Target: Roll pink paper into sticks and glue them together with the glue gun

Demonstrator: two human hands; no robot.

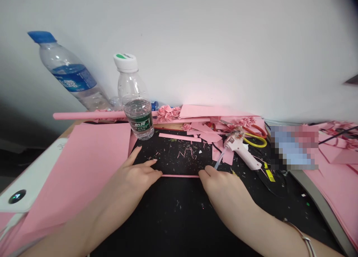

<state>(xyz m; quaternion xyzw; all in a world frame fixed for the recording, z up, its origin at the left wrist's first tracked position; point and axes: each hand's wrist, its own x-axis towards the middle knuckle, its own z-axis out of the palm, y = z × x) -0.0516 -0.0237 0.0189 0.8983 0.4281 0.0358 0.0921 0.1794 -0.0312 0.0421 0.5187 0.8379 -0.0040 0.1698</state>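
A thin pink paper stick point(180, 176) lies crosswise on the black mat point(179, 208), its two ends under my fingers. My left hand point(140, 175) is at the left end, thumb side closed onto the stick while two fingers stretch forward over the mat. At the right end, my right hand point(219, 182) has its fingers curled down on the stick. Just beyond the right hand rests a white hot glue gun point(242, 150), a clear glue stick reaching toward the knuckles. Another pink paper strip point(179, 137) lies farther back among small scraps.
Bottles stand at the back left: one with a white cap point(137, 100), one with a blue cap point(72, 74). Pink paper sheets point(92, 163) and a white device point(30, 178) lie left. Paper roses point(167, 113), yellow-handled scissors point(256, 139) and cables are toward the wall.
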